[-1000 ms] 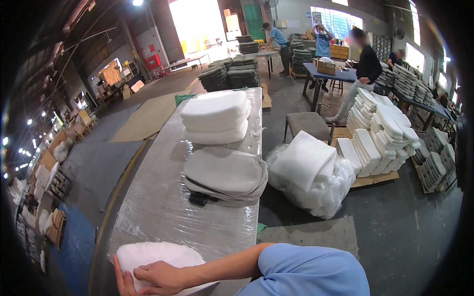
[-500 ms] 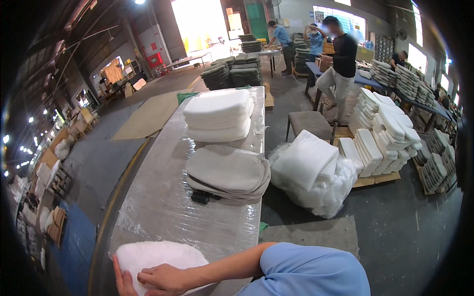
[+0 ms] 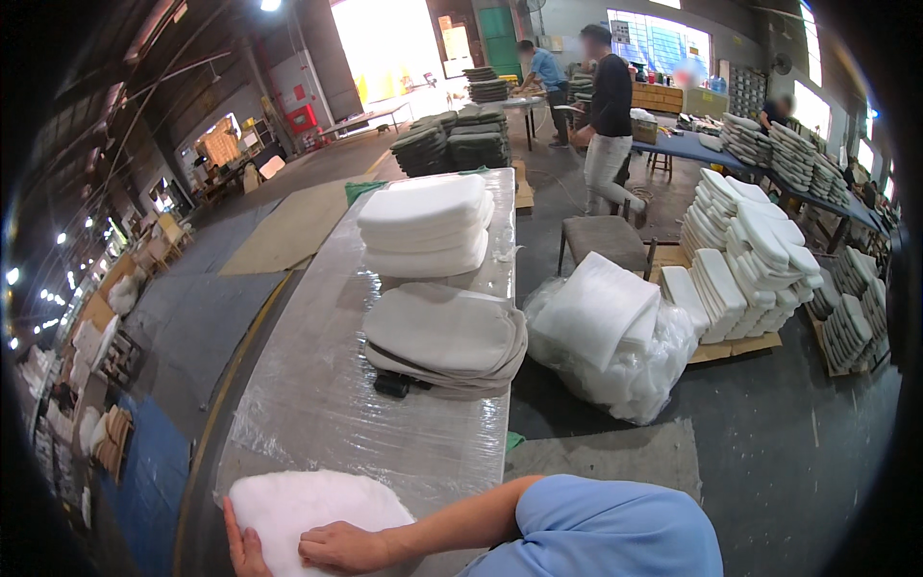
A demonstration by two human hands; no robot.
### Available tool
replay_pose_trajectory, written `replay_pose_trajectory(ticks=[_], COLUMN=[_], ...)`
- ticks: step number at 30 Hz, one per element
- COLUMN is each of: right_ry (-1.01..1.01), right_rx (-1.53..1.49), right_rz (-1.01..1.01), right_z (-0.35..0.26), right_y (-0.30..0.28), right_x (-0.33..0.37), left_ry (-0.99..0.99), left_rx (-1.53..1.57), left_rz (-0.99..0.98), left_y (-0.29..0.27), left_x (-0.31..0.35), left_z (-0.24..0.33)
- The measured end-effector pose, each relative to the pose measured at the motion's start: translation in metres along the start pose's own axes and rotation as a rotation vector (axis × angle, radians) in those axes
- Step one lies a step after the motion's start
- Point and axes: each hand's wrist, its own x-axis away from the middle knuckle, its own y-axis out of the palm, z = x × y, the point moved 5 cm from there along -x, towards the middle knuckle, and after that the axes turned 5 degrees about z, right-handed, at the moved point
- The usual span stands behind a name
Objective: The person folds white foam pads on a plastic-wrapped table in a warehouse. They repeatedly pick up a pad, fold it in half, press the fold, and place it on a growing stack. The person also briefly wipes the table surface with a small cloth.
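Note:
A fluffy white cushion pad (image 3: 322,508) with rounded corners lies on the near end of the plastic-covered table (image 3: 288,423). My left hand (image 3: 246,546) holds its left edge, the fingers upright along the side and the thumb apart on the near face. Across the pad's top reaches my right hand (image 3: 344,548), its fingers curled down against the white surface; the fingertips are partly hidden. Farther up the table lies a stack of grey cushion covers (image 3: 437,332), with a small black object (image 3: 390,385) at its near left. Behind it sits a pile of white pads (image 3: 423,216).
Right of the table, a clear plastic bag (image 3: 615,380) holds white sheets beside a grey stool (image 3: 601,240). White pads are stacked (image 3: 745,250) on cardboard farther right. Dark cushions (image 3: 452,139) stand beyond the table. A person in black (image 3: 608,96) is near the blue workbench (image 3: 692,149).
My right hand has shifted slightly right across the pad, and its fingers have curled in. My left hand stays at the edge. The person in black has moved left.

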Motion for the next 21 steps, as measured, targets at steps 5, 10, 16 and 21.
replay_pose_trajectory(ticks=[5, 10, 16, 21], right_ry=[0.016, 0.022, -0.006, 0.268], right_rx=[-0.003, 0.011, 0.013, -0.088], right_rz=[0.003, 0.033, -0.024, -0.206], right_z=[0.002, -0.003, -0.002, 0.023], right_y=[-0.001, -0.004, -0.001, -0.004], right_x=[0.003, 0.004, 0.007, 0.004], left_ry=[-0.005, 0.034, 0.036, -0.104], left_rx=[0.024, -0.011, -0.064, 0.321], left_rz=[0.013, 0.015, 0.007, 0.032], left_y=[0.003, 0.003, 0.0, 0.003], left_x=[0.001, 0.003, 0.01, 0.015], left_z=[0.003, 0.0, 0.007, 0.0])
